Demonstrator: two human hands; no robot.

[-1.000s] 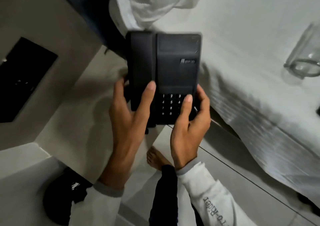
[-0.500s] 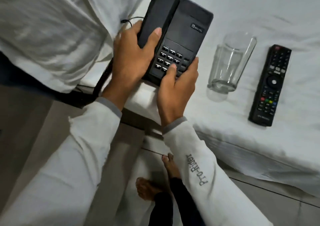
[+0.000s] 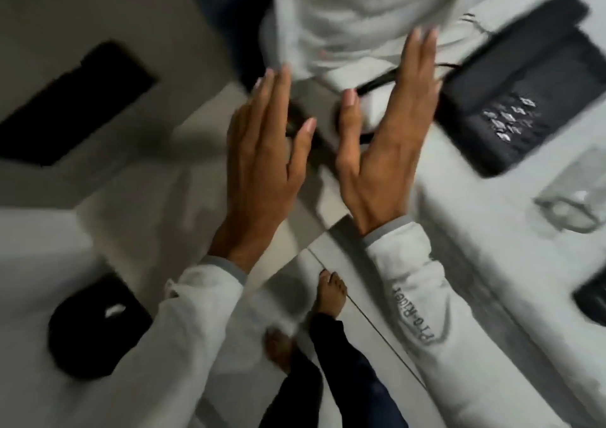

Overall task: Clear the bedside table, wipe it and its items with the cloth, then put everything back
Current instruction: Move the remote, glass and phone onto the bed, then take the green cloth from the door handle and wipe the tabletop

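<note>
My left hand [image 3: 262,152] and my right hand [image 3: 387,145] hang side by side above the floor, both spread wide with fingers straight, and neither holds anything. The telephone [image 3: 524,89] lies on the bed [image 3: 475,231] at upper right, handset seated in its cradle, keypad facing up, its dark cord [image 3: 387,81] running off the bed edge toward the gap behind my right hand. Near it on the same sheet lies a clear glass [image 3: 574,201] on its side, and at the right margin a dark corner of some further object, too cropped to name. I judge the clearing step to be well advanced: at least these items are parked on the bed. The tabletop [image 3: 124,194] at left appears pale and bare where it shows, though blur and my left sleeve hide part of it. A flat black rectangle [image 3: 75,103] sits beyond it, whether on the wall or another surface I cannot tell. A dark rounded object [image 3: 95,326] lies at lower left; whether it is the cloth I cannot say. Wiping and putting back remain to be done, in my estimate. The telephone is matte black, rigid and boxy, with pale key markings.
</note>
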